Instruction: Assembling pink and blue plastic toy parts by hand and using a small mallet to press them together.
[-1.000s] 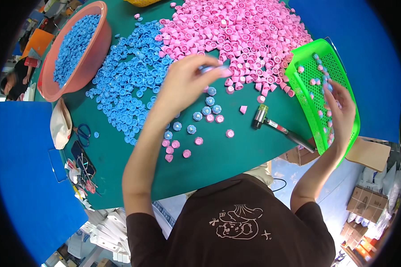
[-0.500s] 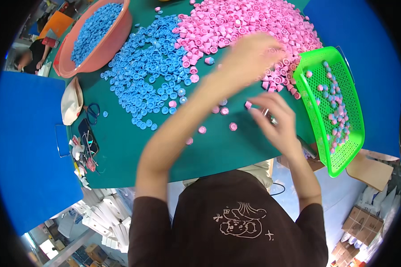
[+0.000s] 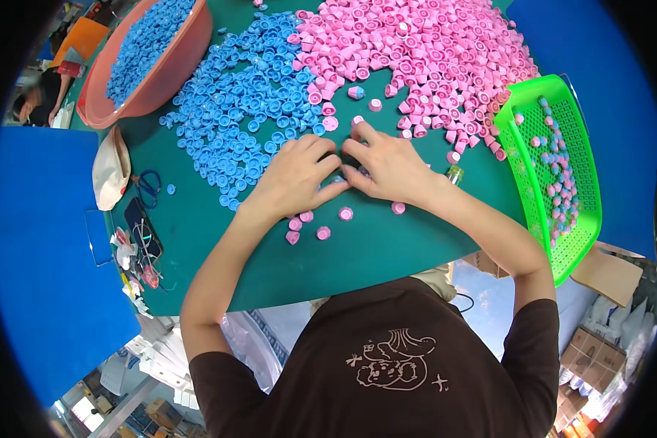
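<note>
On my remote head view, the left hand [image 3: 296,175] and the right hand [image 3: 388,162] met low over the green table [image 3: 387,255], fingers bent and fingertips close together. I could make out a blue piece [image 3: 339,178] at the left thumb, but the fingers hid too much for me to tell whether either hand was pinching anything. A pink piece [image 3: 357,120] lay at the tip of the right hand's forward finger, and loose pink pieces [image 3: 323,233] lay on the near side of both hands.

Just beyond the hands I saw a blue-and-pink piece [image 3: 355,93], between a heap of blue dished caps [image 3: 263,95] on the left and a larger heap of tapered pink cups [image 3: 445,58] on the right. Behind the right forearm, only the translucent yellowish head of a hammer [image 3: 455,174] showed.

Farther right, the green perforated basket [image 3: 522,164] held blue and pink pieces [image 3: 562,193], mostly in a long band. At far left, the salmon-pink basin [image 3: 186,69] tilted in view, filled with blue caps [image 3: 150,47]. Nearer me lay a pale cloth pouch [image 3: 112,171], blue-handled scissors [image 3: 148,188] and a dark phone [image 3: 141,228].
</note>
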Demonstrator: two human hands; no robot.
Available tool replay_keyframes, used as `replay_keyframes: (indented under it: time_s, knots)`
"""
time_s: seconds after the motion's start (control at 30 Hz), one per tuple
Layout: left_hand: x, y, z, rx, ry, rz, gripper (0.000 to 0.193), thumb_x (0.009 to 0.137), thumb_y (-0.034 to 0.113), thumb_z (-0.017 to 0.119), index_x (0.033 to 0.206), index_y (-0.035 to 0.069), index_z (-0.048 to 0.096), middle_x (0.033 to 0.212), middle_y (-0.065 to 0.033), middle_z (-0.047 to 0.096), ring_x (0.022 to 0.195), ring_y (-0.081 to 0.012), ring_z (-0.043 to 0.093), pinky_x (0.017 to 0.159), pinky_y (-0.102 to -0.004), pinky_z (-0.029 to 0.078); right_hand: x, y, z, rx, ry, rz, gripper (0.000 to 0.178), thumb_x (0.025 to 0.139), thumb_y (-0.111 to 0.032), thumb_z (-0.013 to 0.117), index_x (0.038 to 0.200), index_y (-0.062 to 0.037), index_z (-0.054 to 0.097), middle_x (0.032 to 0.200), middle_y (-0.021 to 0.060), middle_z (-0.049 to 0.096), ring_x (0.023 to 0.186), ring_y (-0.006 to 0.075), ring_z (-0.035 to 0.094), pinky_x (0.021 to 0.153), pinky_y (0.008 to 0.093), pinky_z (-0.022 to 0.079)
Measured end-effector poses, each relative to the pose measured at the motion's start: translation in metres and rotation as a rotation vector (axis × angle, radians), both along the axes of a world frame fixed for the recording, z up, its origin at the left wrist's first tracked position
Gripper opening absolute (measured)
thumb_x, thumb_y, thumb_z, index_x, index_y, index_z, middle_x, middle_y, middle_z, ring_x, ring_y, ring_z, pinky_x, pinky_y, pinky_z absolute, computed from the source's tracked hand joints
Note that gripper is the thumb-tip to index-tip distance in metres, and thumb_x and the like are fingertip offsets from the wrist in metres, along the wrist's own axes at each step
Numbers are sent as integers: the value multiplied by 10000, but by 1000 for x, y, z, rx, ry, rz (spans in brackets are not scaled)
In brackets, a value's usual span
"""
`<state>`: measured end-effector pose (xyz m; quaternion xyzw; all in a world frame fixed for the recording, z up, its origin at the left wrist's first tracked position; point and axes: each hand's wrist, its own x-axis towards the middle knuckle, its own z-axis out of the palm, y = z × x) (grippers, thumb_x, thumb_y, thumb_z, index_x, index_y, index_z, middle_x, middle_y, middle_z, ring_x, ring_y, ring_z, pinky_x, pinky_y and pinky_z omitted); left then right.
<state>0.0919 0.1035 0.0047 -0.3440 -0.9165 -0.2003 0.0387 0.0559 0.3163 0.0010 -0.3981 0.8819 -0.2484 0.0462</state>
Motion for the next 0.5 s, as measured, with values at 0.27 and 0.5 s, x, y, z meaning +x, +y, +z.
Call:
replay_keyframes:
  time_s: [0.27, 0.5]
  knots:
    - [2, -3, 6, -53, -68, -118, 344, 809, 382, 705, 933, 83, 589, 897, -47, 547, 826, -236, 582, 661, -369, 514, -14, 8, -8, -45, 174, 273, 290, 883, -342, 628, 999, -78, 599, 1024, 83, 543, 795, 267, 635, 617, 373, 547]
    - [-1, -5, -2, 68, -173, -34, 304, 812, 323, 714, 928, 77, 579, 877, -47, 536, 776, -223, 620, 614, -378, 535, -29, 9, -13, -124, -55, 140, 224, 899, -281, 618, 986, -75, 613, 904, 55, 556, 794, 253, 628, 617, 367, 540]
